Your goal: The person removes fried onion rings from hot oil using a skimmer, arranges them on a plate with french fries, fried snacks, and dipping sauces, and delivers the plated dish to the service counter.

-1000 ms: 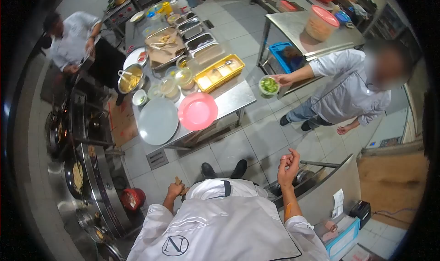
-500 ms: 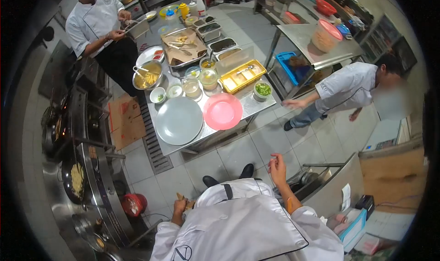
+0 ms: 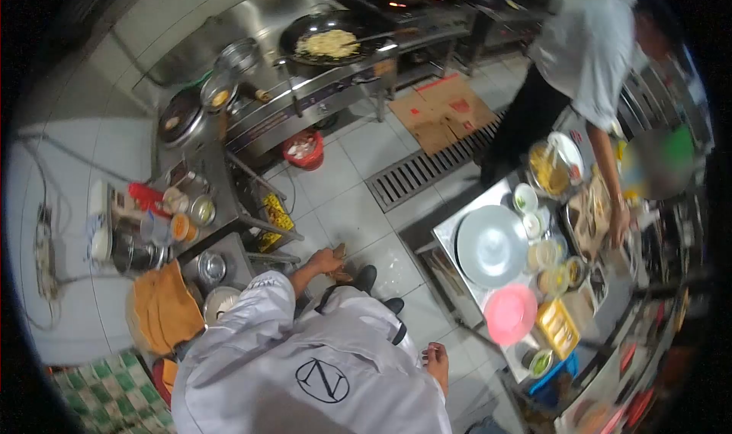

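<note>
My left hand [image 3: 328,262] is closed around a small brown item [image 3: 341,274], possibly a folded cloth, at my left side above the floor. Beyond my right hip hangs my right hand [image 3: 436,361], its fingers loosely curled and apart with nothing visible in them. The steel table [image 3: 467,270] to the right is the surface nearest that hand. On it are a large grey plate [image 3: 492,245], a pink plate [image 3: 511,314], a yellow tray [image 3: 559,327] and a tub of chopped greens [image 3: 540,363].
A wok [image 3: 326,45] with pale food sits on the stove at the top. A red bucket [image 3: 303,150], a flattened cardboard box [image 3: 442,114] and a floor grate [image 3: 427,163] lie ahead. A co-worker [image 3: 583,60] leans over the table's far side. Orange cloth [image 3: 166,308] hangs at left.
The view has swung left, so the table now appears at the right. The co-worker by the table now reaches over it. My right hand has lowered; my left still holds the brown item.
</note>
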